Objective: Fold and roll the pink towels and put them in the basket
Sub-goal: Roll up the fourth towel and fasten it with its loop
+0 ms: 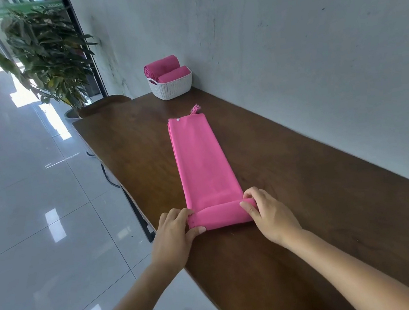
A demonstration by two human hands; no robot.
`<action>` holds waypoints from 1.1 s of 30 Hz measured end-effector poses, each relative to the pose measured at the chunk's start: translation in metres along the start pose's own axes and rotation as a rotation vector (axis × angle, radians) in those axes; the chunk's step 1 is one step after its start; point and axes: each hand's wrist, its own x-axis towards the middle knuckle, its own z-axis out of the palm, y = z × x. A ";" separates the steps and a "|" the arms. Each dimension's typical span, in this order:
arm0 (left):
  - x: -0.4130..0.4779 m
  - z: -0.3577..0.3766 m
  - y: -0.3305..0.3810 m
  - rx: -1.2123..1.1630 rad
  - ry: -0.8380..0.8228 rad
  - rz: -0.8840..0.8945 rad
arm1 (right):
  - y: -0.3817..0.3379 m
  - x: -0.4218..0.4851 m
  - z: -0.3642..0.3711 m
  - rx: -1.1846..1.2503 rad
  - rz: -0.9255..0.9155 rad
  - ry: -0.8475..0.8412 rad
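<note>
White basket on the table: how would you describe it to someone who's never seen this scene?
Follow the long dark wooden table along the grey wall to its far end. There stands the small white perforated plastic basket. It alone holds two rolled pink towels; the long folded pink towel lies stretched out nearer the person.

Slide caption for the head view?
Left hand and right hand roll a folded pink towel; white basket holds two rolled towels.

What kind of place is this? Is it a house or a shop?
Likely a shop or spa lobby, not a home: shiny tiled floor, a big potted plant, and a basket of rolled pink towels on a long wooden counter.
</note>
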 end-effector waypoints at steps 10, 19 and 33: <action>0.010 -0.016 -0.008 -0.184 -0.244 -0.081 | 0.008 -0.028 -0.003 0.024 -0.065 -0.096; 0.020 -0.016 -0.009 -0.413 -0.288 -0.284 | 0.010 -0.031 0.001 0.143 -0.022 -0.110; -0.005 0.006 -0.004 -0.060 0.087 0.105 | -0.001 0.037 -0.012 0.266 0.253 -0.373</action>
